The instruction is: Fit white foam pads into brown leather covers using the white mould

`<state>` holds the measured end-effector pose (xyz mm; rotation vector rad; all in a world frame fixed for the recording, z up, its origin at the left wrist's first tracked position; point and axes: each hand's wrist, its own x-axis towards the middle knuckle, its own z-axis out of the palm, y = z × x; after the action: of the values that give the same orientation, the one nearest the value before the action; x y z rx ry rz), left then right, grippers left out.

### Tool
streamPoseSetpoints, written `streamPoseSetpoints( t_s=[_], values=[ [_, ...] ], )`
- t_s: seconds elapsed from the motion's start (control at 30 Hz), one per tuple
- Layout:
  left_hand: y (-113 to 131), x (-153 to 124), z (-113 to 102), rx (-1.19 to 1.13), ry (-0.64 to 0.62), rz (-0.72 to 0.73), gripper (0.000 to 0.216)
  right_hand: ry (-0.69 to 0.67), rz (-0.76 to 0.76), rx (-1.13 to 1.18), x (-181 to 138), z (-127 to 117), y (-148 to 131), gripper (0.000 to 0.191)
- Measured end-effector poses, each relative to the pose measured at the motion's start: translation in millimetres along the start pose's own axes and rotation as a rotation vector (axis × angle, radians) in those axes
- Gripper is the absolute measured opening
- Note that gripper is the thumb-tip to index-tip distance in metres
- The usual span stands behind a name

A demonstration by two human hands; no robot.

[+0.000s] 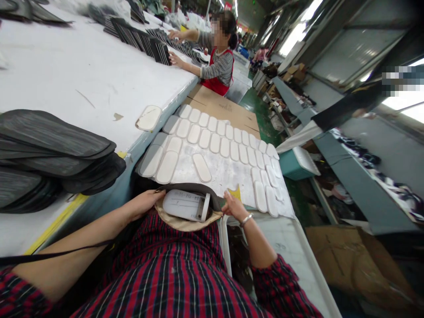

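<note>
Against my front, a fabric bag (pixel 188 226) with a dark outside and a beige lining is held with its mouth wide apart. My left hand (pixel 147 204) grips its left edge, and my right hand (pixel 234 206) pinches the right edge. Inside the mouth lies a white rounded plate (pixel 180 204) with handwriting on it and a raised upright piece at its right end. Just beyond the bag, pale oval pieces (pixel 202 168) lie in rows on a light sheet. The bag's lower part is hidden.
Dark oval sheets (pixel 49 150) are piled on the white table (pixel 76 84) at left. Across it, a co-worker (pixel 218 57) handles a row of dark pieces (pixel 139 37). A cardboard sheet (pixel 225 108) lies beyond the ovals; a teal bin (pixel 296 163) stands at right.
</note>
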<state>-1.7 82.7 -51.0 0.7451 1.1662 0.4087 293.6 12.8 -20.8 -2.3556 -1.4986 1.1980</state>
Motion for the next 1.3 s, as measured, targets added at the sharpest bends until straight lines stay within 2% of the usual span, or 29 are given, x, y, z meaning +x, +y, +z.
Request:
streamPoseSetpoints(
  t_s=[0.1, 0.23, 0.3, 0.4, 0.47, 0.53, 0.7, 0.8, 0.9, 1.0, 1.1, 1.2, 1.3],
  values=[
    [-2.5, 1.5, -1.2, -0.02, 0.009, -0.004, 0.019, -0.075, -0.077, -0.038, -22.7, -26.3, -6.4, 0.071],
    [-7.5, 5.5, -2.0, -0.031, -0.004, 0.003, 0.018, -0.259, -0.06, -0.215, -38.5, -26.8, -33.6, 0.076],
    [-9.3, 6.6, -1.5, -0.029, -0.02, 0.023, 0.02, -0.38, -0.011, -0.267, -37.4, -19.2, -47.8, 0.064],
    [-10.9, 6.4, -0.9, -0.022, -0.033, 0.06, 0.026, -0.511, 0.064, -0.31, -31.7, -10.9, -61.3, 0.025],
    [-11.1, 5.5, -1.4, -0.004, -0.028, 0.076, 0.03, -0.491, 0.109, -0.31, -29.2, -10.7, -64.5, 0.016],
    [-11.1, 4.5, -3.3, 0.015, -0.016, 0.076, 0.033, -0.429, 0.115, -0.26, -28.6, -14.1, -66.0, 0.021],
    [-14.0, 9.2, -10.6, 0.009, -0.087, 0.06, 0.044, -0.414, 0.015, -0.02, -26.3, -18.8, -84.4, 0.018],
    [-17.2, 16.9, -10.0, 0.01, -0.098, 0.046, 0.046, -0.379, 0.038, -0.058, -20.1, -10.8, -106.7, 0.02],
    [-18.2, 23.9, -6.3, 0.116, -0.087, 0.061, 0.046, -0.341, 0.095, -0.126, -14.9, -5.1, -119.9, 0.021],
    [-16.3, 28.8, -3.8, 0.241, -0.065, 0.102, 0.048, -0.332, 0.157, -0.082, -14.7, -10.6, -105.8, 0.015],
    [-13.7, 32.0, -2.9, 0.373, -0.042, 0.143, 0.048, -0.306, 0.227, 0.046, -17.0, -18.0, -64.0, 0.008],
    [-11.3, 33.9, -3.3, 0.524, -0.037, 0.203, 0.046, -0.263, 0.227, 0.265, -17.2, -11.8, -17.1, 0.033],
    [-6.3, 32.6, -7.3, 0.662, -0.03, 0.274, 0.046, -0.23, 0.187, 0.371, -13.7, 5.0, 13.2, 0.049]
  ],
)
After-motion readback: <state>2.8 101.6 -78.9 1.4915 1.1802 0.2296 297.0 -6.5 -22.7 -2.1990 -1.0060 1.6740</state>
